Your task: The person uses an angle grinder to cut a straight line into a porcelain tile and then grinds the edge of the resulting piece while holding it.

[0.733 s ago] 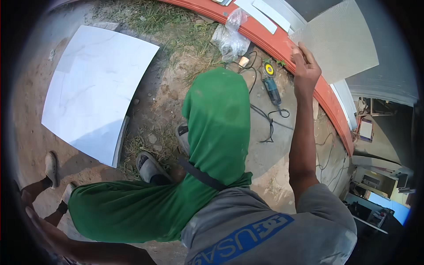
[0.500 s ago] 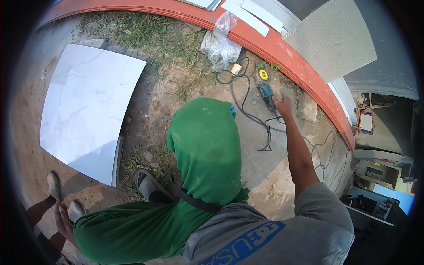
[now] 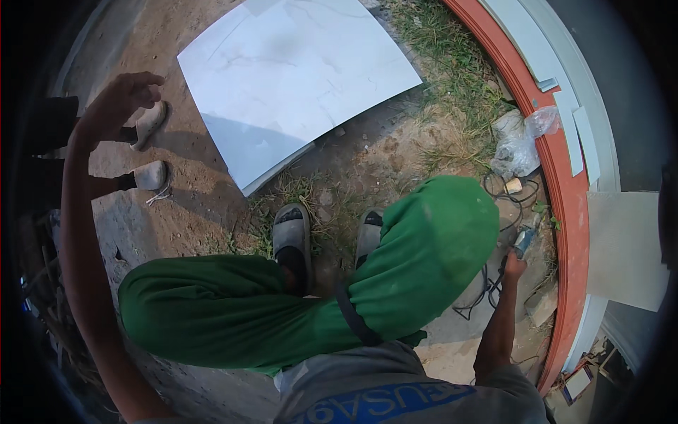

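My right hand (image 3: 516, 266) is closed around the rear body of a teal angle grinder (image 3: 524, 240), low over the ground beside the red ledge. The grinder's disc is hard to make out. Out to the left, my left hand (image 3: 116, 106) is raised in the air with nothing in it, fingers partly stretched and partly bent. To its right lies a large white marble-look tile (image 3: 296, 71), propped a little above the ground. My bent knees in green trousers (image 3: 438, 240) lie between the two hands.
Another person's shoes (image 3: 150, 175) stand left of the tile. A black cable (image 3: 487, 286) loops around the grinder, near a clear plastic bag (image 3: 515, 145) and a small pale cup (image 3: 513, 186). A red ledge (image 3: 565, 233) curves along the right, with a grey panel (image 3: 625, 247) leaning beyond it.
The view has swung left, so the tile and grinder appear further right. My left hand has risen from beside my knee. My right hand still grips the grinder.
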`<state>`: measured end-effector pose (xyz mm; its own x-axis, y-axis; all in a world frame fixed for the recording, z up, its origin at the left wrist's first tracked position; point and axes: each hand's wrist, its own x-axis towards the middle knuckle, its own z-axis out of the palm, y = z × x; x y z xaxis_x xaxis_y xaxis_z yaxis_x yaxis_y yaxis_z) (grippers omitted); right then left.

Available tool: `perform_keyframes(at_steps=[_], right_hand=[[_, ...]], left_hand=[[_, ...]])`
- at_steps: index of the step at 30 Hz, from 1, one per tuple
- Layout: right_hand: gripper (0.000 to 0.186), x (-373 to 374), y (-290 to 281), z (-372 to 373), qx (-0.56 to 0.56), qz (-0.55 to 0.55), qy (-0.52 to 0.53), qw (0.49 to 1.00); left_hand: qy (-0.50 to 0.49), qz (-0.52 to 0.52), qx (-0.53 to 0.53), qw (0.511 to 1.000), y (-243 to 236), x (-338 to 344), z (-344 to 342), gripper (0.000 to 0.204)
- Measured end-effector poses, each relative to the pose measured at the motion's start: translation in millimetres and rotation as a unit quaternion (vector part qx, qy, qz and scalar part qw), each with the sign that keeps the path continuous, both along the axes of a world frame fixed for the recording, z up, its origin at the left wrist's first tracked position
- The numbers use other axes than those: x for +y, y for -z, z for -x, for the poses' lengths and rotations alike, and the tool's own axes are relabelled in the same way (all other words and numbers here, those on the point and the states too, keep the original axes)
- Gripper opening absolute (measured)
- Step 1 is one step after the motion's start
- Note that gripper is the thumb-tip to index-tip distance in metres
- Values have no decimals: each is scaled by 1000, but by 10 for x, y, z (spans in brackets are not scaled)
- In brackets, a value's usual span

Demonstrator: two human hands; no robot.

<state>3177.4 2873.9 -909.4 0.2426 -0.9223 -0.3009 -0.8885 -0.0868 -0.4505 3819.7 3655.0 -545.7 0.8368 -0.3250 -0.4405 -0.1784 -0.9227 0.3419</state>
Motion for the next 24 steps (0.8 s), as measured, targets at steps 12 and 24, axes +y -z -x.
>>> perform_keyframes(at_steps=[12,24], right_hand=[[49,2739,-1574,-2726,-333,-227,-94,911],[54,3137,-1486,-3357,-358,-229,-308,851]], left_hand=[[-77,147,120,979,1728,-1551,-59,41],[-581,653,243,420,3942,-2464,1921,61]])
